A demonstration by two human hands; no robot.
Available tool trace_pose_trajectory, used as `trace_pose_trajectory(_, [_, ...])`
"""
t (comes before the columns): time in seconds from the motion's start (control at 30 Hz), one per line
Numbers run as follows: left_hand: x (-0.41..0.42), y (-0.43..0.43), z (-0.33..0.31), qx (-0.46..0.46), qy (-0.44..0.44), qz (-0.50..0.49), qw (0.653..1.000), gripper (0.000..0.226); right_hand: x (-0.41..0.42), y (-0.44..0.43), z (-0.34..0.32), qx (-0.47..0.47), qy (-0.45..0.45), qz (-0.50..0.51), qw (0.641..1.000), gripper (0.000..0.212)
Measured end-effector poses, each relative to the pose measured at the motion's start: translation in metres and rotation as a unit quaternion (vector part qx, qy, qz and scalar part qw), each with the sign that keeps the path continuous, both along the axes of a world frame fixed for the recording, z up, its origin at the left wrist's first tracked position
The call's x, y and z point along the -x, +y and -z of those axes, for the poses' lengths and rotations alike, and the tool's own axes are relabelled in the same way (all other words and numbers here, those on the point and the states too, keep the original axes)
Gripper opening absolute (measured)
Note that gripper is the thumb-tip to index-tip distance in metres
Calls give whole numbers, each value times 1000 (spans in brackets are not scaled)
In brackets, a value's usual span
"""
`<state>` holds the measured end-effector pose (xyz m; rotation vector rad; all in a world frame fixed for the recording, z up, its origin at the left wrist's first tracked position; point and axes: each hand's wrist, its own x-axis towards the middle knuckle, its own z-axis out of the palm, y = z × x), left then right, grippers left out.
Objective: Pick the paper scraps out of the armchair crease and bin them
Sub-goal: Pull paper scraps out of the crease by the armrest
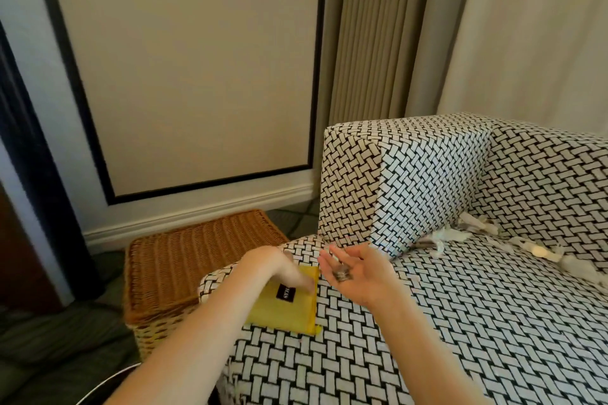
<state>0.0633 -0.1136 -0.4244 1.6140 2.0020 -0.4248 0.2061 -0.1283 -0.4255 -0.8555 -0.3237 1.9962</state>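
White paper scraps (460,233) lie along the armchair crease (513,242), between the seat and the backrest at the right. More paper scraps (572,265) lie further right in the same crease. My right hand (355,273) is held palm up over the seat, fingers spread, with a small crumpled grey scrap (342,273) lying in the palm. A flat yellow bag (289,309) with a black label lies on the seat's front left corner. My left hand (283,268) is on the bag's upper edge. The hand is blurred, so its grip is unclear.
A brown wicker basket (184,260) with a woven top stands on the floor just left of the armchair. The chair's left armrest (394,174) rises behind my hands. Behind it are a panelled wall and curtains (378,26).
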Motion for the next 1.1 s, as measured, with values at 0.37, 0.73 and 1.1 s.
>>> trace_pose_trajectory(0.37, [-8, 2, -14, -107, -284, -114, 946, 76, 6, -5, -13, 0, -14, 45, 999, 25])
trace_pose_trajectory(0.73, [-17, 18, -11, -77, -513, -234, 822, 59, 5, 9, -51, -65, -70, -28, 995, 42])
trace_pose_trajectory(1.1, [-33, 9, -17, -119, -550, -256, 786, 57, -3, 16, -62, -53, -94, -19, 994, 60])
